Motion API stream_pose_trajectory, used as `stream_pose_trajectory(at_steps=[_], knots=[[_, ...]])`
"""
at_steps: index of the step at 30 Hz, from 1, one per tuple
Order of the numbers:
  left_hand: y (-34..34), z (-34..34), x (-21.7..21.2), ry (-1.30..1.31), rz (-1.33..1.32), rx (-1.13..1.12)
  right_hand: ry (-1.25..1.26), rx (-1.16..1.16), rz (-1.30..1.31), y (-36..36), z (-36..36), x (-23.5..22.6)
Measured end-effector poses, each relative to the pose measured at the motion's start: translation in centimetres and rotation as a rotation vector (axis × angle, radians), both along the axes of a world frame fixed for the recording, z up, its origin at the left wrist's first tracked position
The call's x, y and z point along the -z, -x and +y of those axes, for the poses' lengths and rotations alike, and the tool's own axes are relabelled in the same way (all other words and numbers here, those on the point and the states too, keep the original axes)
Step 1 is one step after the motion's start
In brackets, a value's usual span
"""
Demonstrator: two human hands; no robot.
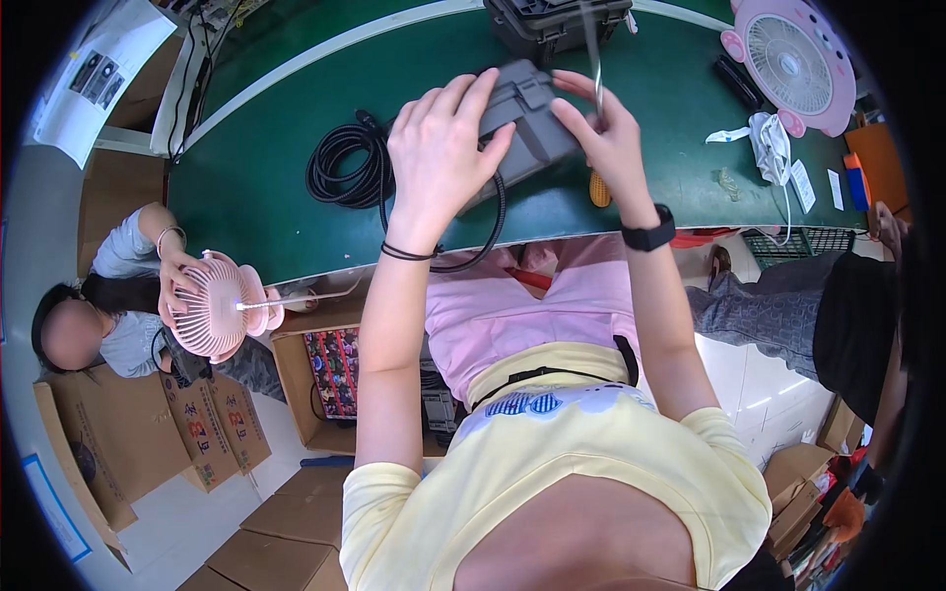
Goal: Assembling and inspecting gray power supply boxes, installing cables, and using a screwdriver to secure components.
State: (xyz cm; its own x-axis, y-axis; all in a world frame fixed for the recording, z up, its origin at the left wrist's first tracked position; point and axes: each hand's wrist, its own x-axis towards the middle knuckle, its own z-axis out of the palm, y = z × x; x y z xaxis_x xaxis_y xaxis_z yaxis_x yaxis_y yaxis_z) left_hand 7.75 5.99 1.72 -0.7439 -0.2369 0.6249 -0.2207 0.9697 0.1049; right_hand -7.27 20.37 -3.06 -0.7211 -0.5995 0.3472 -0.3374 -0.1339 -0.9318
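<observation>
Gray hard-shelled case (527,123) over the green table (266,222), near its front edge.
Left hand (441,143) spreads across it, hiding part; right hand (606,133) curls by a blurred metal rod (596,71), whether pinching cannot be told. Smooth table runs left past a coiled black cable (323,177); the top border crops a dark box (557,30).

A green bench (251,202) bears a coiled black cable (320,165), a dark case (558,32) and a pink fan (788,61).
</observation>
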Motion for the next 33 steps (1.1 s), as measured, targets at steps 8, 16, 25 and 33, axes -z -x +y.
stream_pose_trajectory(at_steps=[8,16,25,33], knots=[[0.4,-1.1,-0.2,-0.225,-0.045,-0.139,0.050,0.201,0.235,-3.9,3.6,2.5],[-2.2,-2.7,0.8,-0.358,0.231,-0.165,-0.468,0.036,0.374,-7.6,9.2,-2.1],[-2.4,-2.0,2.7,-0.712,0.238,-0.093,-0.567,0.100,0.739,-8.6,10.3,-4.0],[-2.6,-1.7,2.8,-0.669,0.303,-0.055,-0.539,0.083,0.673,-9.9,10.0,-3.4]])
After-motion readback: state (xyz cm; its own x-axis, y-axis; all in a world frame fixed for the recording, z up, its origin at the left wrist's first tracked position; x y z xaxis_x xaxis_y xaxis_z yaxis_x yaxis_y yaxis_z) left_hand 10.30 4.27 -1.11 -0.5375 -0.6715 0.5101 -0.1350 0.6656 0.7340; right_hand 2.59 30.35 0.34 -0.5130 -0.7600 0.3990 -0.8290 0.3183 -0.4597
